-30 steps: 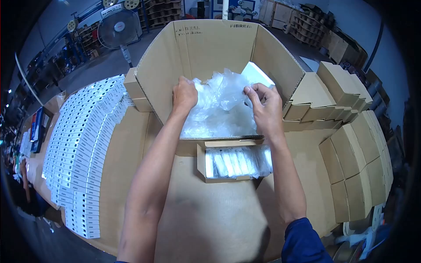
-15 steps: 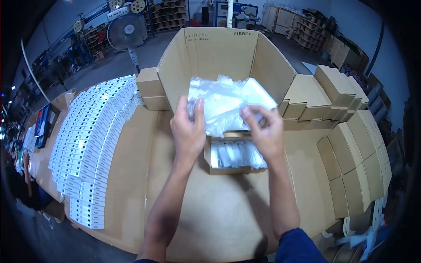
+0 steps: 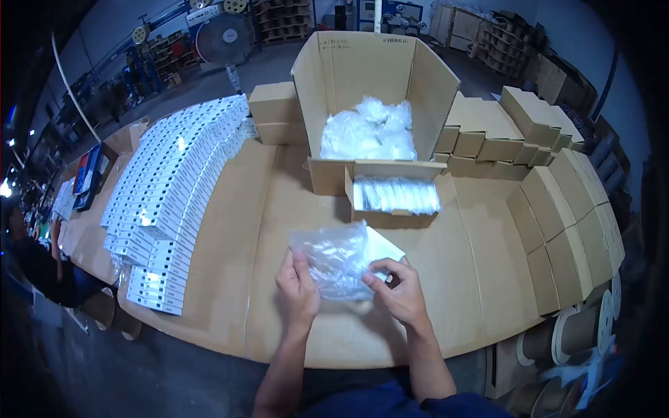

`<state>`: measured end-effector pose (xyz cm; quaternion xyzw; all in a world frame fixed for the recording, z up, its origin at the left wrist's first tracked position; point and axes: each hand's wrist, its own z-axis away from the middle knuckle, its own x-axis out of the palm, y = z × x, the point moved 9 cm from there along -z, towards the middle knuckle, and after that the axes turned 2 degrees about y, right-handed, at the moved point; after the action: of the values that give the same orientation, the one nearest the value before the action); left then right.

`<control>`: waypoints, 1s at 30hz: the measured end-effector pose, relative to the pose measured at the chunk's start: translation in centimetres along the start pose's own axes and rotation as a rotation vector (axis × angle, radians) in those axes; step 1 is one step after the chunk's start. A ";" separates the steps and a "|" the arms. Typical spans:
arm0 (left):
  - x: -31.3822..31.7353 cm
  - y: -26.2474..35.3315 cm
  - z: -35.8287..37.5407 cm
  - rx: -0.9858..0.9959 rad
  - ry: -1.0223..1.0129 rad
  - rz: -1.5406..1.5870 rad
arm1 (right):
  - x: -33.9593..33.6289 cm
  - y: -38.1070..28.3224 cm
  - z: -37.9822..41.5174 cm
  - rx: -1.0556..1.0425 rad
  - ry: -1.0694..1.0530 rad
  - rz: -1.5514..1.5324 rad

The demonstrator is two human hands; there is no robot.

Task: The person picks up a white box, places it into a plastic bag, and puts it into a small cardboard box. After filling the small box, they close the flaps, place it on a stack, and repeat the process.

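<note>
Between my hands, above the cardboard-covered table point(image 3: 293, 202), is a clear plastic bag point(image 3: 331, 261) with a flat white item point(image 3: 382, 246) at its right side, partly in or behind the bag. My left hand point(image 3: 298, 287) pinches the bag's left edge. My right hand point(image 3: 399, 287) is closed on the white item and the bag's right edge. Just beyond them, a small open cardboard box point(image 3: 394, 220) holds a row of wrapped packets point(image 3: 396, 196). Behind it, a large open carton point(image 3: 362, 66) contains crumpled clear bags point(image 3: 369, 132).
Stacked white boxes point(image 3: 167, 188) cover the table's left part. Brown cardboard boxes point(image 3: 571, 237) are stacked at the right, with more point(image 3: 279, 111) beside the large carton. A fan point(image 3: 225, 38) stands behind. Another person point(image 3: 42, 261) is at the far left, and spools point(image 3: 582, 331) lie low right.
Both hands have moved down and nearer with the bag and white item, away from the large carton. The view has shifted, and the crumpled bags and the packets now show more fully.
</note>
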<state>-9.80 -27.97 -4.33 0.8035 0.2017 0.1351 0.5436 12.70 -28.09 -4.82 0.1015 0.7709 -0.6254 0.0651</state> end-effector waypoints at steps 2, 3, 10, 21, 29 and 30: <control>-0.2 -1.3 2.7 -0.069 -0.095 0.025 | 0.7 1.3 1.2 0.061 0.028 -0.092; -0.4 -2.1 3.7 -0.086 -0.134 0.018 | 0.8 2.4 1.7 0.092 0.045 -0.137; -3.3 1.5 4.6 0.116 0.032 -0.422 | -0.2 1.0 3.7 0.013 0.199 -0.064; 2.2 6.2 5.5 0.550 -0.304 -0.452 | -0.1 -0.3 4.7 -0.211 0.194 0.068; 2.0 4.6 5.3 0.441 -0.357 -0.420 | -0.4 0.6 4.6 -0.135 0.195 0.106; 2.3 4.2 5.2 0.397 -0.406 -0.407 | -0.3 0.7 4.5 -0.127 0.183 0.114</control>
<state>-4.73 -32.50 -2.36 0.8473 0.2679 -0.1806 0.4216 13.04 -32.42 -6.32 0.1976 0.8045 -0.5589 0.0362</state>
